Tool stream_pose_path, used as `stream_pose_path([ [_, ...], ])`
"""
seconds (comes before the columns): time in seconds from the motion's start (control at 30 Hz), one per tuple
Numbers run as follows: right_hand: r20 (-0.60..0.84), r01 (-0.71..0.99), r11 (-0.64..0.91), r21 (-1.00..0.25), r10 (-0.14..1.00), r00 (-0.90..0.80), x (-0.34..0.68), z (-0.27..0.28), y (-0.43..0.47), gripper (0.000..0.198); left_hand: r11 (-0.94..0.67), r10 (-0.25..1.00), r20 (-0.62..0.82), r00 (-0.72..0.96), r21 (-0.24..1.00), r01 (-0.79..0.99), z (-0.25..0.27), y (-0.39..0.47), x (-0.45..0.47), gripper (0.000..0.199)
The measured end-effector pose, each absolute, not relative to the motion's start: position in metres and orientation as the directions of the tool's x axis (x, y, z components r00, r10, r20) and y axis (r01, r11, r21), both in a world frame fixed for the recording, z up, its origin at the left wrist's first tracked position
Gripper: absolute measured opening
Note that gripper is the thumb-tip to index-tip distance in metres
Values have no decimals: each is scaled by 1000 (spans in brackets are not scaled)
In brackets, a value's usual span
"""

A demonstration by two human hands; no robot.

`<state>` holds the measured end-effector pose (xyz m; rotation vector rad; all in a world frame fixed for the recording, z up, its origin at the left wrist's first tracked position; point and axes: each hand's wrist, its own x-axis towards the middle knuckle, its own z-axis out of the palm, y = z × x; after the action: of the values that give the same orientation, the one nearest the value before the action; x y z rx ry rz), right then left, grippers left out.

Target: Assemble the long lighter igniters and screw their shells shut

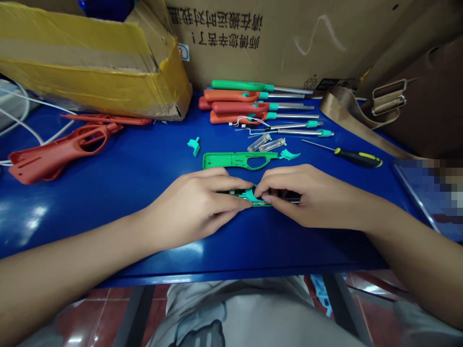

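On the blue table, my left hand grips a green lighter half-shell near its middle, thumb and forefinger on its edges. A teal trigger sits in this shell between my hands. My right hand is closed with its fingertips pinched at the same shell, by the trigger and a metal tube; what lies between those fingertips is hidden. Just beyond my hands lies another green half-shell, with a teal trigger piece by its tip. A separate teal piece is to its left.
Several assembled lighters, metal tubes with wires and clear fuel tanks lie behind. A screwdriver is at right. Red half-shells lie left, below a taped carton. A brown strap crosses the back right.
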<state>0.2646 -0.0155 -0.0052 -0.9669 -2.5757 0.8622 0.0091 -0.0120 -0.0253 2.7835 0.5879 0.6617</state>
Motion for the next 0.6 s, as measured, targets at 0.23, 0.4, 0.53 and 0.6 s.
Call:
stream_pose_path([
  [0.23, 47, 506, 623, -596, 657, -753, 269, -5, -15, 20, -898, 424, 394, 816, 302, 321, -27, -12, 7, 20],
  [0.4, 99, 549, 684, -481, 664, -741, 273, -2, -20, 16, -880, 461, 421, 781, 328, 343, -29, -14, 6, 17],
  [0.53, 124, 570, 712, -410, 662, -739, 273, -3, -24, 17, -873, 477, 417, 773, 327, 362, -30, -15, 6, 18],
  [0.6, 146, 564, 727, -392, 654, -742, 273, -5, -25, 17, -863, 492, 407, 770, 345, 369, -30, -15, 5, 18],
])
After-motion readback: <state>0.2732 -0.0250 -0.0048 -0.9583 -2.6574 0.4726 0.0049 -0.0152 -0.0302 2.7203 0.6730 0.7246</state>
